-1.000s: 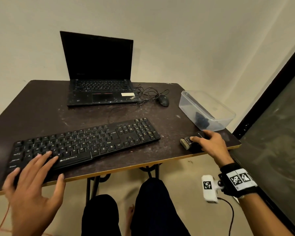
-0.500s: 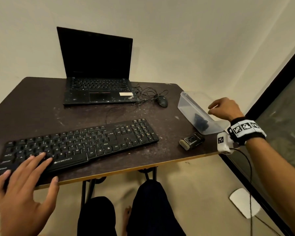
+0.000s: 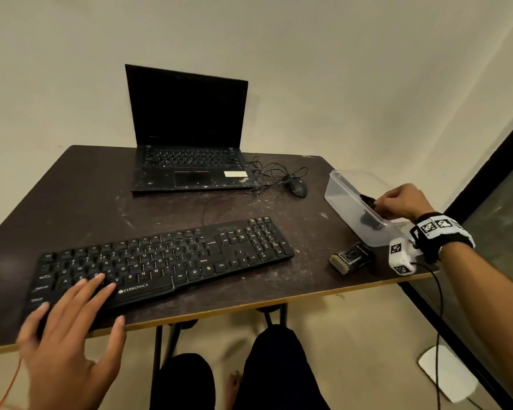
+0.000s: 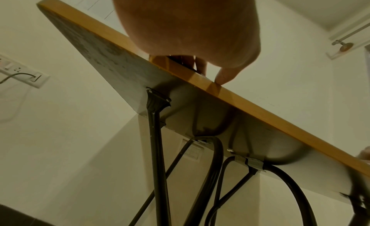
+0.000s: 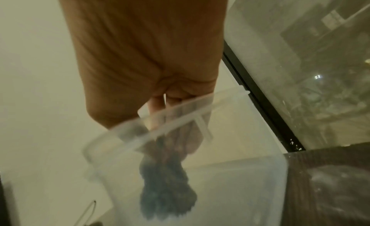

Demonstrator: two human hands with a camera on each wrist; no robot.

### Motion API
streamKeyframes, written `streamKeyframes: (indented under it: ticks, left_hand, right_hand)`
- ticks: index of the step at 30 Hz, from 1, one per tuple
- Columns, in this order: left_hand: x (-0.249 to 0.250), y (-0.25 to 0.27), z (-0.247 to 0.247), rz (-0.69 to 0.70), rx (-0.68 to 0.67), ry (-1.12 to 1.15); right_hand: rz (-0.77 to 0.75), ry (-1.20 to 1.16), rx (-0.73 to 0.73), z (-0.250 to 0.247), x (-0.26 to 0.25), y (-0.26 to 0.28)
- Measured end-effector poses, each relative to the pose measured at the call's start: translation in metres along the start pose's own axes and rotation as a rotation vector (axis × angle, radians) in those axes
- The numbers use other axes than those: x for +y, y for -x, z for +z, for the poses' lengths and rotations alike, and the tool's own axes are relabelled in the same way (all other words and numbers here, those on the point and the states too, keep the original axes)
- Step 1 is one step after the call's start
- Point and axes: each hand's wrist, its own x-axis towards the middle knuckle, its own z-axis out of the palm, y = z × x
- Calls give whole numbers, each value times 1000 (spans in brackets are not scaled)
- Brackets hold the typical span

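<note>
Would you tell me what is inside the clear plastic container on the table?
A dark, fuzzy cloth hangs inside the container, pinched by the right hand. Its fingers cover the cloth's top; whether it touches the bottom is unclear.

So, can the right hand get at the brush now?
Probably yes. The brush lies bare on the table, just beside the box where the right hand is. But that hand pinches a dark cloth, so it is not free.

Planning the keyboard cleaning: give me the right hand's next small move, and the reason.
Probably lift the dark cloth up out of the clear container: the right hand pinches it inside the walls, while the left hand lies flat on the keyboard, likely steadying it.
</note>
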Motion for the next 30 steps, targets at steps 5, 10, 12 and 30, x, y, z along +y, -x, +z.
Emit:
streamKeyframes:
  ticks: [5, 10, 12, 30]
  left_hand:
    - [8, -3, -1, -4, 51, -124]
    - [10, -5, 1, 1, 93, -130]
    - [11, -5, 1, 1, 101, -137]
    - [-14, 0, -22, -290, 135, 72]
  right_hand:
    - [-114, -697, 204, -22, -48, 36]
    - [-187, -1134, -125, 2, -136, 115]
    - [-197, -1082, -302, 33, -166, 148]
    - [-855, 263, -297, 188, -233, 267]
